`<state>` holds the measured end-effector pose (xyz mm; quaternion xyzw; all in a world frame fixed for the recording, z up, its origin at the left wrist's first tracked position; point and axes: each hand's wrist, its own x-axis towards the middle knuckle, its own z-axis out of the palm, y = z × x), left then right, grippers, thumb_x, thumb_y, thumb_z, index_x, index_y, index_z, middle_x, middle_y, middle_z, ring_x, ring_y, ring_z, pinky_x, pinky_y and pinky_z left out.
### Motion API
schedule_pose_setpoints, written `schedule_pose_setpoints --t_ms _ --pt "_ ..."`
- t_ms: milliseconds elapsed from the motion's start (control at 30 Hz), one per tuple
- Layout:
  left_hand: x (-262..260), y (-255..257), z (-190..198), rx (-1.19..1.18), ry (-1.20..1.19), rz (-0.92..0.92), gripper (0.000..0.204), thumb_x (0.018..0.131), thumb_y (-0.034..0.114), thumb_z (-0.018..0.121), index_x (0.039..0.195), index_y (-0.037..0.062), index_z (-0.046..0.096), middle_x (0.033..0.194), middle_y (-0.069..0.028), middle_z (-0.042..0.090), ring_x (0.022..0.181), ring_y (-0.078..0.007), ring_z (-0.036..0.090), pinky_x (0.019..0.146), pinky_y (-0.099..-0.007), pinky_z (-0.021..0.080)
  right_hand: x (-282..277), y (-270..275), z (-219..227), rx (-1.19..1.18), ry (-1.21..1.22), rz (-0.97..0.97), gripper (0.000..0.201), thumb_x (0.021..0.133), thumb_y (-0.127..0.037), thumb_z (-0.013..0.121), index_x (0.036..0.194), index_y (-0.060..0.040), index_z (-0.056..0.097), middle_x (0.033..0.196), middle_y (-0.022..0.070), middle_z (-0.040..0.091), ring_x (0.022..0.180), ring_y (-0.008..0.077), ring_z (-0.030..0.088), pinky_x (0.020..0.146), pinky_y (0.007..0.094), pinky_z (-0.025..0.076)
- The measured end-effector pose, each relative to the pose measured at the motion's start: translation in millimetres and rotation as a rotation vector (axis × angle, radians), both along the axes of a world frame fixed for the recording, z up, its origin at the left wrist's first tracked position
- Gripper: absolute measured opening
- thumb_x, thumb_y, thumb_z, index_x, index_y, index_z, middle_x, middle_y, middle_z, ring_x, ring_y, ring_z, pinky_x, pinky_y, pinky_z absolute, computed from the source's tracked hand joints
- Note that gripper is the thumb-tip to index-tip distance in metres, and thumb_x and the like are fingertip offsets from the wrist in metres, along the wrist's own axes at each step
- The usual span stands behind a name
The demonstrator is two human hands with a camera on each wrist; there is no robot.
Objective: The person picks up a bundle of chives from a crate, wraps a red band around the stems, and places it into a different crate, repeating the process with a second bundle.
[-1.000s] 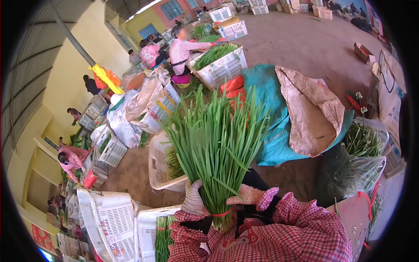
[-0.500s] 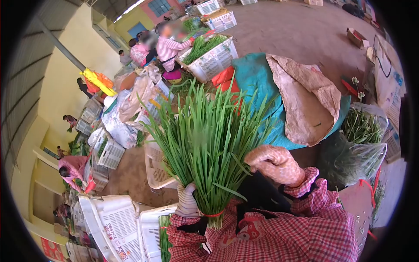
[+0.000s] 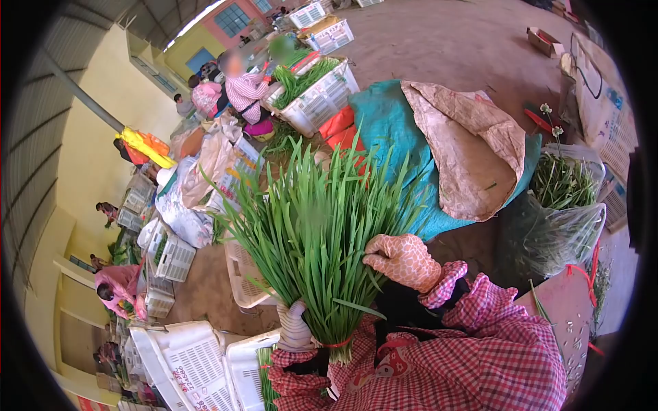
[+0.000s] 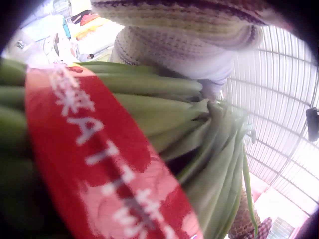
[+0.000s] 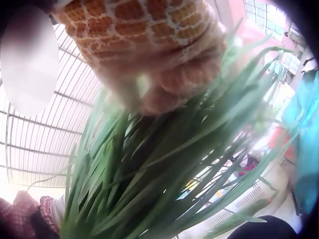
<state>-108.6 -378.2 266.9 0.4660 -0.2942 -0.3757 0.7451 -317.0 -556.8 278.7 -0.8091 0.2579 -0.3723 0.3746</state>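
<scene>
A large bunch of garlic chives (image 3: 319, 233) stands upright before my chest, leaves fanned out at the top. Red tape with white lettering (image 4: 94, 134) binds it near the pale cut ends. My left hand (image 3: 295, 327), in a striped knit glove, grips the bunch from the left just above the tape. At the right side of the leaves is my right hand (image 3: 406, 262), in an orange patterned glove. Its fingers curl in, and the right wrist view shows the fingertips (image 5: 162, 99) pinched together among the leaves.
White crates (image 3: 179, 366) stand at lower left, one holding taped bunches (image 3: 267, 377). Another crate (image 3: 248, 277) sits behind the chives. Ahead lie a teal sheet (image 3: 384, 137) and a brown sack (image 3: 473, 164). A plastic bag of greens (image 3: 565, 185) stands at right. Other people work farther off.
My right hand has left the lower part of the bunch, swung out to the right, then come in against the leaves. The left hand keeps its grip. The head view has shifted slightly.
</scene>
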Motion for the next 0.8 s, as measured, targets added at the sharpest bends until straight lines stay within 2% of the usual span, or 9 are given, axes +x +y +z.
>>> schedule_pose_setpoints --t_ms 100,167,200,367,567,633,700,767,800 --pt "-1.1 1.6 1.4 0.022 0.026 0.01 0.046 0.078 0.008 0.07 0.121 0.0003 0.057 0.107 -0.0093 0.067 0.091 -0.0237 0.068 0.08 -0.0361 0.058 2.6 -3.9 -11.1 0.109 -0.244 0.08 0.018 0.086 -0.02 0.07 0.09 -0.0031 0.064 0.062 0.01 0.062 0.052 0.0213 0.061 0.052 0.0339 0.049" --pt "1.7 2.3 -1.3 0.011 0.028 0.007 0.045 0.078 0.009 0.07 0.121 0.0006 0.058 0.107 -0.0093 0.067 0.091 -0.0236 0.068 0.08 -0.0364 0.058 -9.0 -6.4 -5.6 1.018 -0.611 0.444 0.014 0.089 -0.014 0.065 0.088 -0.0009 0.06 0.056 0.0073 0.055 0.043 0.0153 0.051 0.042 0.0294 0.041" --pt "2.9 3.1 -2.3 0.001 0.031 0.003 0.045 0.078 0.01 0.071 0.121 0.0008 0.058 0.108 -0.0094 0.067 0.092 -0.0235 0.068 0.08 -0.0366 0.058 -14.9 -5.9 -2.9 1.048 -0.738 0.5 0.016 0.088 -0.015 0.065 0.087 -0.0015 0.056 0.055 0.0058 0.055 0.039 0.0135 0.046 0.038 0.0258 0.035" --pt "3.0 7.3 2.4 0.008 0.047 -0.001 0.047 0.079 0.013 0.072 0.122 0.0022 0.059 0.109 -0.0096 0.067 0.095 -0.0237 0.067 0.083 -0.0373 0.058 -45.0 -18.0 -11.6 1.016 -1.183 0.774 0.028 0.085 -0.025 0.068 0.087 -0.0008 0.053 0.055 0.008 0.052 0.042 0.0203 0.047 0.04 0.033 0.035" --pt "7.3 11.9 -3.5 0.022 -0.006 0.011 0.049 0.079 0.027 0.073 0.121 0.0043 0.061 0.109 -0.0071 0.068 0.095 -0.022 0.067 0.082 -0.0358 0.058 -74.5 -44.6 -1.8 0.775 -1.254 1.333 0.033 0.087 -0.032 0.063 0.076 -0.0026 0.055 0.058 0.0124 0.056 0.041 0.0237 0.05 0.041 0.0364 0.042" --pt "9.5 13.1 -4.9 0.008 -0.002 0.017 0.05 0.079 0.027 0.075 0.121 0.0043 0.061 0.109 -0.0072 0.068 0.095 -0.0222 0.067 0.083 -0.0361 0.058 -79.9 -42.2 8.1 0.748 -1.255 1.268 0.033 0.088 -0.034 0.064 0.078 -0.0029 0.058 0.054 0.0117 0.055 0.036 0.023 0.048 0.037 0.035 0.04" --pt "12.8 14.9 -6.0 0.049 0.007 0.009 0.053 0.077 0.029 0.077 0.121 0.0045 0.061 0.11 -0.0075 0.067 0.095 -0.0226 0.067 0.083 -0.0366 0.058 -80.8 -33.9 15.1 0.772 -1.351 0.831 0.031 0.088 -0.035 0.066 0.083 -0.0044 0.061 0.059 0.0134 0.058 0.039 0.0226 0.051 0.038 0.0335 0.041" --pt "12.7 14.5 -7.2 0.039 0.002 -0.005 0.053 0.077 0.029 0.077 0.121 0.0044 0.06 0.11 -0.0076 0.067 0.096 -0.0228 0.067 0.083 -0.0367 0.058 -81.8 -40.6 26.2 0.598 -1.034 0.916 0.028 0.09 -0.033 0.066 0.091 -0.0053 0.064 0.095 0.0221 0.065 0.074 0.0186 0.064 0.052 0.0284 0.049" --pt "12.5 14.3 -7.1 0.026 -0.002 -0.019 0.054 0.077 0.03 0.077 0.121 0.0043 0.06 0.111 -0.0076 0.067 0.096 -0.0231 0.067 0.084 -0.0369 0.058 -81.8 -39.8 33.7 0.53 -0.896 0.848 0.025 0.091 -0.03 0.066 0.095 -0.0045 0.065 0.099 0.0204 0.065 0.082 0.0195 0.064 0.059 0.0291 0.051"
